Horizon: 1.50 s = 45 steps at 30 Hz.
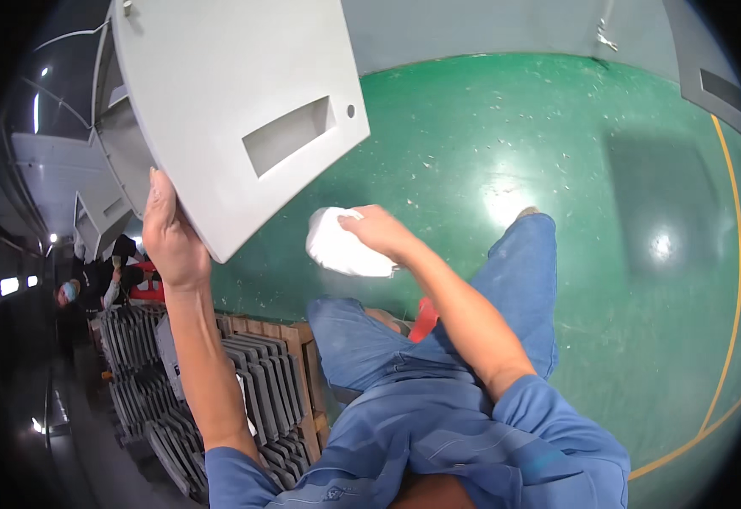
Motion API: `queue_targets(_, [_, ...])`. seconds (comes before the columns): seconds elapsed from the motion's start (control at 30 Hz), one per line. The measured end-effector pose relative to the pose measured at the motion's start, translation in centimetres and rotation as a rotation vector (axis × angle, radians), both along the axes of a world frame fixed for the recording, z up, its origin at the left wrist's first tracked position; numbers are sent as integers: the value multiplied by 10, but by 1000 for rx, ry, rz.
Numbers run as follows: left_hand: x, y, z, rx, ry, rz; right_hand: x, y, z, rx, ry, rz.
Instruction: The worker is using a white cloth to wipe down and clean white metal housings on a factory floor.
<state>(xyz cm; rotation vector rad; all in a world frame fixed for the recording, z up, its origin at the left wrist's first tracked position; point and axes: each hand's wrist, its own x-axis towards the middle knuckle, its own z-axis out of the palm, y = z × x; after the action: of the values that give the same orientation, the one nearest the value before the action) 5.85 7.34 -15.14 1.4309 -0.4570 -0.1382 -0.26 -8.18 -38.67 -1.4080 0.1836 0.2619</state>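
We saw the left hand (pixel 171 237) at about nine o'clock from the picture's centre, its fingers grasping the lower edge of a large grey panel (pixel 226 102). The panel was held up and tilted, and it filled the area toward eleven o'clock. It had a rectangular recess (pixel 290 134) and a small round hole (pixel 351 110) just beside the recess. The right hand (pixel 379 233) was near the centre, clenched around a white cloth (pixel 341 248), which hung just below the corner of the panel; we could not tell whether the cloth touched the panel.

The floor (pixel 557 153) was painted green and was glossy, with bright reflections of lamps and many small pale specks on it. A yellow line (pixel 735 305) curved along the floor at three o'clock. At twelve o'clock the floor met a plain grey wall (pixel 489 30). Another grey panel (pixel 714 81) with a dark slot stood at about two o'clock.

At seven o'clock a wooden pallet (pixel 307 373) carried rows of grey parts (pixel 252 382) standing on edge, close together. More pale grey panels (pixel 103 216) were stacked at nine o'clock, and behind them another person (pixel 91 284) in dark clothes was in the dim part of the room. The person's own legs in blue trousers (pixel 523 280) were over the green floor.
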Motion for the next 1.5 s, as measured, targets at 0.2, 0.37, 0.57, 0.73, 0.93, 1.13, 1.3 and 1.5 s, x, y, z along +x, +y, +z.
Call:
queue_targets(0.2, [-5,13,-6,3,73,-54,-16,-39,48,851,33,-314])
queue_targets(0.37, [2,28,-8,-42,64,-67,-26,-4,120,821,-302,-399])
queue_targets(0.57, [6,61,-21,-262,75,-216,-1,90,162,-334,-1144,-666])
queue_targets(0.73, [-12,34,-11,-56,-84,212,35,92,174,-614,-1182,-836])
queue_targets(0.93, [-6,61,-17,-58,41,1,113,77,217,-586,-1144,-1012])
queue_targets(1.13, [6,71,-31,27,54,43,213,42,208,-533,-938,-1046])
queue_targets(1.3, [24,82,-34,91,-4,77,277,28,165,-571,-717,-1045])
queue_targets(1.5, [32,77,-39,130,-41,156,291,36,25,-456,-24,-526])
